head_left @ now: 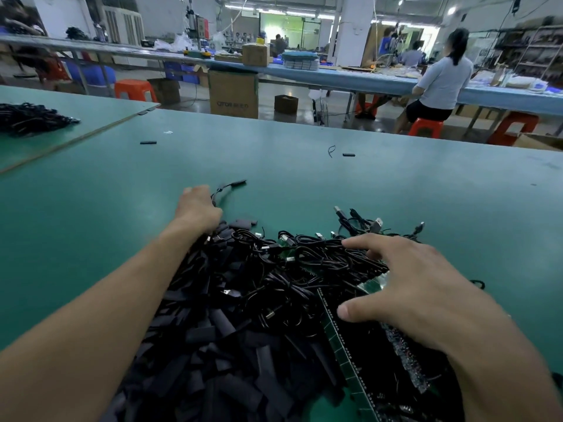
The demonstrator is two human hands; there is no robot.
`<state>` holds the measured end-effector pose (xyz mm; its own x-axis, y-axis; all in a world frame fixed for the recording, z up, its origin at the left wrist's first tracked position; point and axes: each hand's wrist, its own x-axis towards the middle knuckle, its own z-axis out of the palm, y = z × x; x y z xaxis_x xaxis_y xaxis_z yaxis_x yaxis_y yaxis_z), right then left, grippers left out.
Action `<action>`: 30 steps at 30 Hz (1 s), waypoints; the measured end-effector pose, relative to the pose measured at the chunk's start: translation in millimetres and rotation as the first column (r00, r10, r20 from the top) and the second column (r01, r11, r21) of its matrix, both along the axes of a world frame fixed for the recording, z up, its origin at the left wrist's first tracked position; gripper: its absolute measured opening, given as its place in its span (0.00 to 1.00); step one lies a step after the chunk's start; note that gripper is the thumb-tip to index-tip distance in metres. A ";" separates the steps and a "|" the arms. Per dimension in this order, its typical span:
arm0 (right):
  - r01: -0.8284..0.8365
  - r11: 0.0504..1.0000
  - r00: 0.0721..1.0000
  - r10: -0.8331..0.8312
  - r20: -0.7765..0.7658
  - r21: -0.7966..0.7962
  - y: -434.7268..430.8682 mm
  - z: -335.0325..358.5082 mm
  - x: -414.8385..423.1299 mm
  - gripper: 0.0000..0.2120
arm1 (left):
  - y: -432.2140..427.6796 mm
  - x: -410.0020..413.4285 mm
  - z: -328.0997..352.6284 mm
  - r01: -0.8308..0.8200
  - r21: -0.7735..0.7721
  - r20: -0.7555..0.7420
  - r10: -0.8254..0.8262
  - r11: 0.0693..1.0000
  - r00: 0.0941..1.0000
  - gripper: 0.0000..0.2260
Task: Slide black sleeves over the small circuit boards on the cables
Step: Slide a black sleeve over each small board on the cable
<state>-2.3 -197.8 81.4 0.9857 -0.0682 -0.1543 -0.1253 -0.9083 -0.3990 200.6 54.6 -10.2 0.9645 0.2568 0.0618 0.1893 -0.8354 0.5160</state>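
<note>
A heap of flat black sleeves (219,339) lies near me on the green table (304,178). To its right sits a tangle of black cables (313,260) with USB plugs and small green circuit boards (370,284). My left hand (198,208) is stretched forward past the heap and grips a black cable (227,190) whose sleeved end points away from me. My right hand (405,287) hovers over the cable tangle with its fingers spread and holds nothing.
Green board strips (344,354) lie under my right wrist. Two loose sleeves (148,142) (348,154) rest farther out on the table. A bundle of black cables (30,118) sits far left. A person (438,83) sits on an orange stool at the bench behind.
</note>
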 end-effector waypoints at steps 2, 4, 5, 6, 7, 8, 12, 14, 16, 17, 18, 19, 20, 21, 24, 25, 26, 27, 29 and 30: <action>-0.025 0.998 1.000 0.025 0.001 -0.057 -2.9 -0.8 1.4 0.40 | -2.3 -7.3 -8.1 0.026 0.038 0.113 -0.030 0.999 0.993 0.15; -0.077 0.993 0.997 0.078 0.016 -0.086 -4.9 -3.3 3.1 0.35 | -10.5 -19.0 -11.4 0.053 -0.016 0.230 -0.047 0.998 0.972 0.14; -0.090 0.992 0.995 0.094 0.035 -0.088 -5.3 -4.7 3.7 0.32 | -16.6 -25.4 -10.7 0.085 -0.057 0.287 -0.065 0.995 0.956 0.12; -0.088 0.993 0.993 0.094 0.071 -0.082 -6.1 -6.9 4.2 0.29 | -24.7 -32.7 -8.6 0.137 -0.099 0.334 -0.097 0.986 0.937 0.10; -0.070 0.995 0.990 0.078 0.120 -0.065 -6.6 -9.2 4.7 0.26 | -34.0 -41.1 -5.1 0.205 -0.148 0.372 -0.138 0.968 0.918 0.08; -0.044 0.999 0.982 0.049 0.183 -0.032 -6.8 -11.1 5.4 0.22 | -43.9 -50.4 0.2 0.286 -0.211 0.403 -0.183 0.935 0.897 0.07; -0.001 0.994 0.888 -0.050 0.456 0.111 -4.5 -13.8 11.1 0.16 | -71.8 -92.2 28.1 0.616 -0.478 0.473 -0.408 0.626 0.781 0.13; -0.022 0.988 0.849 -0.064 0.525 0.156 -2.2 -13.2 13.4 0.16 | -76.9 -108.4 38.0 0.718 -0.496 0.477 -0.537 0.489 0.696 0.12; -0.093 0.972 0.831 -0.045 0.555 0.218 0.1 -12.5 14.0 0.15 | -80.0 -117.5 42.8 0.778 -0.490 0.464 -0.638 0.393 0.614 0.10; -0.133 0.961 0.823 -0.030 0.567 0.243 1.5 -11.5 13.7 0.15 | -81.5 -120.1 43.7 0.794 -0.491 0.463 -0.666 0.357 0.585 0.08; -0.171 0.950 0.811 -0.016 0.584 0.262 2.9 -10.5 13.5 0.16 | -82.5 -121.5 44.0 0.802 -0.499 0.469 -0.675 0.329 0.569 0.06; -0.198 0.940 0.794 -0.011 0.608 0.277 4.3 -9.8 13.8 0.16 | -83.0 -121.8 43.7 0.800 -0.512 0.482 -0.667 0.313 0.568 0.05; -0.207 0.934 0.777 -0.023 0.629 0.290 4.5 -10.2 14.1 0.16 | -82.8 -121.6 43.2 0.795 -0.525 0.495 -0.649 0.306 0.577 0.04; -0.196 0.932 0.767 -0.047 0.640 0.304 4.1 -11.4 14.8 0.15 | -82.0 -120.8 42.1 0.790 -0.533 0.507 -0.633 0.303 0.585 0.04; -0.135 0.935 0.782 -0.104 0.615 0.329 2.0 -16.7 17.7 0.07 | -79.7 -120.2 37.8 0.780 -0.555 0.518 -0.615 0.287 0.595 0.05; -0.133 0.933 0.788 -0.104 0.607 0.333 1.2 -18.5 18.8 0.06 | -79.5 -120.7 36.5 0.772 -0.569 0.521 -0.603 0.282 0.604 0.05; -0.143 0.931 0.790 -0.096 0.605 0.335 0.5 -19.8 20.0 0.06 | -79.4 -121.6 35.8 0.767 -0.576 0.528 -0.588 0.282 0.613 0.07; -0.163 0.929 0.794 -0.077 0.603 0.333 0.2 -20.4 21.1 0.06 | -79.5 -122.1 35.4 0.768 -0.574 0.541 -0.571 0.286 0.617 0.07; -0.222 0.921 0.808 -0.011 0.588 0.321 0.8 -21.2 22.0 0.07 | -78.9 -122.6 36.2 0.773 -0.556 0.557 -0.552 0.307 0.620 0.07; -0.248 0.916 0.813 0.020 0.582 0.315 1.0 -21.7 22.1 0.07 | -77.9 -122.2 36.9 0.774 -0.548 0.559 -0.551 0.315 0.620 0.06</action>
